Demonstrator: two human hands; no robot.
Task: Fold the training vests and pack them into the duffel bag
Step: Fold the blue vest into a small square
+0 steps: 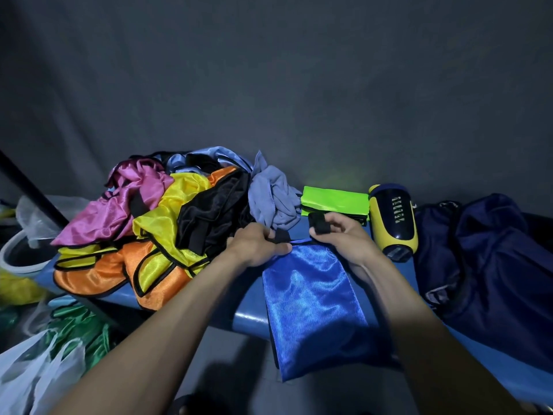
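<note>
- We see two bare hands meeting at the far end of a folded blue vest [314, 298].
- The left hand [257, 248] curls its fingers round the vest's black-trimmed top edge at the left corner, gripping it.
- The right hand [338, 235] pinches the same edge at the right corner, with a black strap looped over its fingers.
- The blue vest stretches from both hands back toward us, lying lengthways on a blue table [248, 320], its near end hanging over the table's front edge.
- One green vest [335, 202], folded flat, lies just beyond the right hand.
- One yellow and navy bottle [392, 223] lies on its side just right of the green vest.
- One dark navy duffel bag [490, 265] sits slumped at the table's right end, well apart from the blue vest.
- Left of the hands is one loose heap of unfolded vests; we count one pink [119, 205], one black [212, 214], one grey-blue [275, 199], and yellow [170, 217] and orange [89, 277] cloth that may be more than one piece each, since the tangle hides their edges.
- Below the table on the left lie a bunched green cloth [80, 327] and a white plastic bag [36, 375].
</note>
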